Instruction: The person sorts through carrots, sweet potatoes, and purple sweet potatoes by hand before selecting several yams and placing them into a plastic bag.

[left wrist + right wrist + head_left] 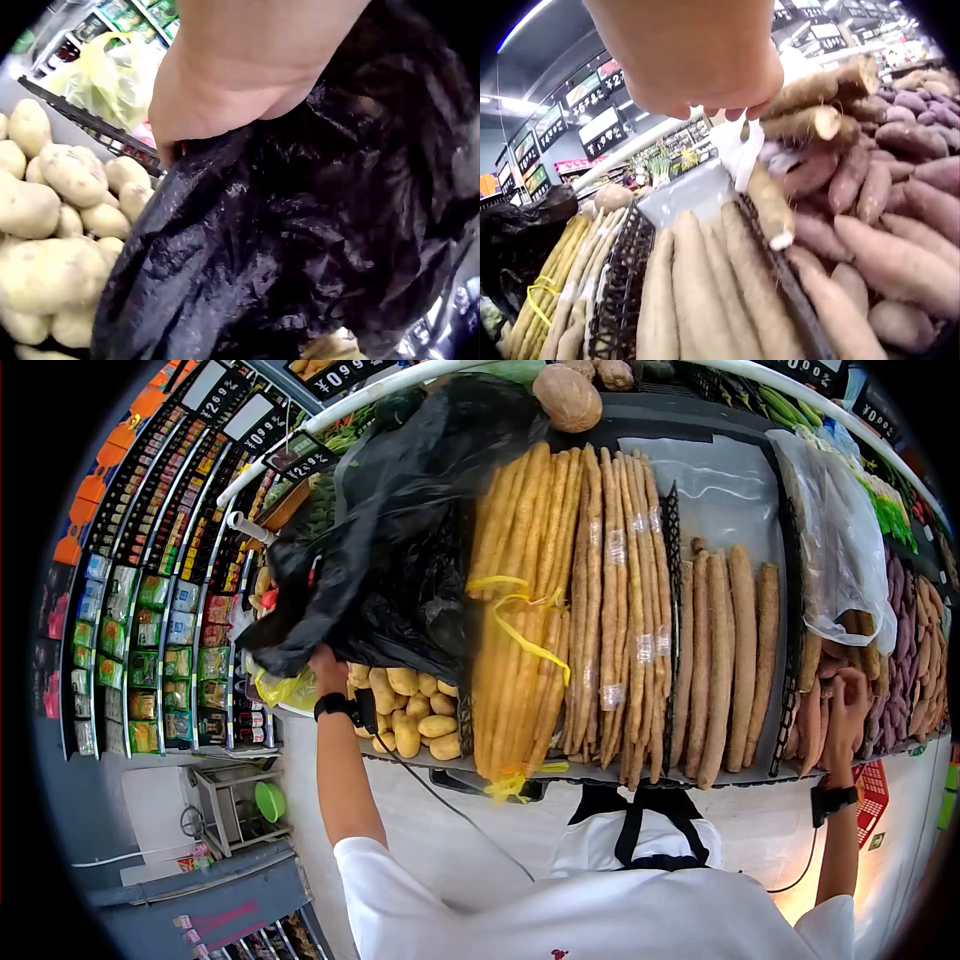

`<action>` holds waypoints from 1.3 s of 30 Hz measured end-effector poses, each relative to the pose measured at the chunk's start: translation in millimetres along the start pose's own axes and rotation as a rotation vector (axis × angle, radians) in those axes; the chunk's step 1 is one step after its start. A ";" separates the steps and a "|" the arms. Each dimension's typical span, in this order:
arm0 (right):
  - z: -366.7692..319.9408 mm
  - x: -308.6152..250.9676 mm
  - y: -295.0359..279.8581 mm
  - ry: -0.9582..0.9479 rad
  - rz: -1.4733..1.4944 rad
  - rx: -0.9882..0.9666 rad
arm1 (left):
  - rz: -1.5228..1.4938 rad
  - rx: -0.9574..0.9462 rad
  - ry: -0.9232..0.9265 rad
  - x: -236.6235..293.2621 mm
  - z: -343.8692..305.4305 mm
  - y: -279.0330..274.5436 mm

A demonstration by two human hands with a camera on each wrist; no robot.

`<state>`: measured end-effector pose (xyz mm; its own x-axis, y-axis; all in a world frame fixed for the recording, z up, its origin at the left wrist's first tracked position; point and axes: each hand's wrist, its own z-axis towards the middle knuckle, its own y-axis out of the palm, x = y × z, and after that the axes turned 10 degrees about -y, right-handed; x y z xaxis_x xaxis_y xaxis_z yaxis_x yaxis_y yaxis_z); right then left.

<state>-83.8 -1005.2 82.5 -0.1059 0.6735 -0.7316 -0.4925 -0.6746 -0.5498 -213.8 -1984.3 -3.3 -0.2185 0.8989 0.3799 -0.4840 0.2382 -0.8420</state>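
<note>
My left hand [328, 668] grips the edge of a large black plastic bag [400, 550], which spreads up and right over the produce. In the left wrist view the bag [300, 232] hangs crumpled below the hand [232, 90]. Pale potatoes [405, 710] lie in a bin beside that hand. At the right, my right hand [850, 710] hovers over sweet potatoes [810, 725] with fingers loosely bent. A white plastic bag [830, 540] drapes over brown yams just beyond it. Its loop [746, 161] overlaps the area below the right fingertips in the right wrist view.
Long yams tied in yellow wrap [515, 690], slim taped yams [615, 610] and thick yams [715, 670] fill the middle, parted by black dividers [787, 610]. Purple sweet potatoes [897, 640] lie far right. Packaged goods fill shelves [170, 620] at left. Cables run from both wrists.
</note>
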 end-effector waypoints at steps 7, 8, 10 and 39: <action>-53.1 -61.3 69.6 0.079 -0.225 -0.297 | -1.295 0.135 -1.011 20.8 -48.0 -4.9; -64.3 -41.9 76.8 0.065 -0.204 -0.296 | -1.200 0.062 -1.023 -27.1 -55.8 16.1; -81.6 -16.7 92.9 0.092 -0.156 -0.327 | -1.137 0.008 -1.174 -81.8 -62.4 37.7; -108.4 37.9 153.9 0.241 -0.207 -0.399 | 0.021 -0.200 -0.571 29.6 -93.3 -35.9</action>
<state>-69.9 -1116.3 -73.5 0.1842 0.7484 -0.6371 -0.1093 -0.6286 -0.7700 -123.8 -1931.9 2.5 -0.6732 0.5780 0.4612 -0.3180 0.3368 -0.8862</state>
